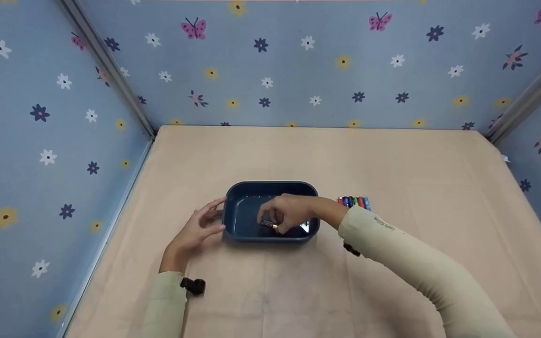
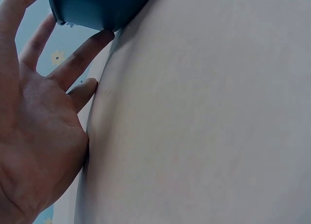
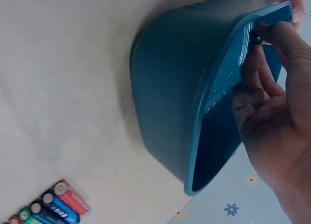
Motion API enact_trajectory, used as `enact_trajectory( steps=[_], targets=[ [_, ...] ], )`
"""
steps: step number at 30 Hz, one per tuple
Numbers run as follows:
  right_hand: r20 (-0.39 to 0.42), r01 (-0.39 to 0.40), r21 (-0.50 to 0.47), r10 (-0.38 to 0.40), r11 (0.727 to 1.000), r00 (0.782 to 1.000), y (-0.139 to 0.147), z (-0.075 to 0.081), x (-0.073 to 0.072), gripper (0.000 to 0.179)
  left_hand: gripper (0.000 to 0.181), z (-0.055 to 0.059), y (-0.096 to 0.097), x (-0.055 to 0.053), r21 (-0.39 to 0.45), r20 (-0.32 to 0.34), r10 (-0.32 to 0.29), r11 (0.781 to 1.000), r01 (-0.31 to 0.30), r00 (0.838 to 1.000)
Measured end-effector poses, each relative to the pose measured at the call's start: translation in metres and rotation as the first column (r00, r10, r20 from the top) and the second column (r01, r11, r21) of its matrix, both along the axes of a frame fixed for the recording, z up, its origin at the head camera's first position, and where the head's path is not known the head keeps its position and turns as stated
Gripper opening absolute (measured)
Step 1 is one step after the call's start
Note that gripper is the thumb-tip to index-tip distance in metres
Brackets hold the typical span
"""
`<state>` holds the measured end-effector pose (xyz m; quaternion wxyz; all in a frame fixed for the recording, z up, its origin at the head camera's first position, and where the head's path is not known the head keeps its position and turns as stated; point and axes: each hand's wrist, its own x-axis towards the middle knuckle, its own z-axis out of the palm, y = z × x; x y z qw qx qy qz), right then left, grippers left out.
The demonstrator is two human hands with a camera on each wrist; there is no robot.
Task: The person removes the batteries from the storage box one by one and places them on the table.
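A dark blue plastic container [image 1: 271, 240] with rounded corners stands upright on the table. My right hand [image 1: 293, 211] reaches into it from the right, pinching a dark battery [image 1: 267, 223] with a gold-coloured end between thumb and fingers. The right wrist view shows these fingers [image 3: 252, 63] below the container's rim, the battery mostly hidden. At the container's left side, my left hand [image 1: 193, 234] touches the wall with spread, extended fingers; in the left wrist view a fingertip meets the container's lower edge [image 2: 104, 22].
Several batteries [image 1: 355, 202] in red, blue, green and black lie side by side just right of the container, partly behind my right forearm. A pale cloth [image 1: 270, 155] covers the table. Flower-patterned blue walls [image 1: 289, 61] enclose its back and sides.
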<state>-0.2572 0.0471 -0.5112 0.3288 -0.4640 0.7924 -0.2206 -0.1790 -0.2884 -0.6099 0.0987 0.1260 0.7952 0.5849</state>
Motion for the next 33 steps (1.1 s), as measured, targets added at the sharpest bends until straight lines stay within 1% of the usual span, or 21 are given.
enact_trajectory(
  steps=[4, 8, 12, 14, 16, 18, 21, 25, 28, 31, 33],
  targets=[
    [0.025, 0.054, -0.064, -0.053, 0.996, 0.998, 0.01, 0.004, 0.001, 0.053, 0.074, 0.0, 0.001, -0.001, -0.003, 0.012, 0.008, 1.0, -0.008, 1.0],
    [0.046, 0.116, -0.111, -0.112, 0.987, 0.993, 0.02, 0.006, 0.0, 0.052, 0.075, 0.0, 0.003, -0.002, 0.003, 0.021, 0.012, 1.0, -0.012, 1.0],
    [0.071, 0.172, -0.158, -0.163, 0.972, 0.984, 0.032, 0.006, -0.002, 0.051, 0.076, 0.0, 0.003, -0.002, 0.012, 0.024, 0.009, 1.0, -0.01, 1.0],
    [0.11, 0.208, -0.189, -0.189, 0.96, 0.976, 0.037, 0.004, -0.002, 0.051, 0.076, 0.0, 0.003, -0.002, 0.016, 0.035, 0.002, 1.0, -0.003, 0.999],
    [0.162, 0.257, -0.229, -0.224, 0.939, 0.961, 0.043, 0.002, -0.003, 0.052, 0.077, -0.001, 0.002, -0.001, 0.016, 0.045, -0.002, 1.0, 0.002, 0.999],
    [0.209, 0.31, -0.272, -0.258, 0.911, 0.943, 0.049, 0.0, -0.003, 0.053, 0.077, 0.0, 0.001, -0.001, 0.016, 0.052, -0.005, 1.0, 0.004, 0.999],
    [0.241, 0.372, -0.319, -0.305, 0.872, 0.921, 0.057, -0.003, -0.004, 0.053, 0.077, 0.0, 0.0, -0.001, 0.01, 0.039, -0.008, 1.0, 0.008, 0.999],
    [0.253, 0.428, -0.338, -0.357, 0.838, 0.899, 0.069, -0.003, -0.004, 0.051, 0.077, 0.0, -0.001, -0.001, 0.035, 0.031, -0.011, 0.999, 0.01, 0.999],
    [0.287, 0.484, -0.342, -0.401, 0.805, 0.87, 0.077, -0.002, -0.004, 0.052, 0.077, 0.0, 0.0, -0.001, 0.036, 0.039, 0.003, 0.999, -0.004, 0.999],
    [0.325, 0.535, -0.34, -0.438, 0.773, 0.838, 0.086, -0.002, -0.004, 0.052, 0.076, 0.001, 0.0, -0.001, -0.013, 0.039, 0.022, 1.0, -0.021, 0.999],
    [0.322, 0.554, -0.337, -0.46, 0.761, 0.828, 0.092, -0.002, -0.005, 0.052, 0.076, 0.001, 0.0, -0.001, -0.04, 0.035, 0.033, 0.999, -0.031, 0.999]
  ],
)
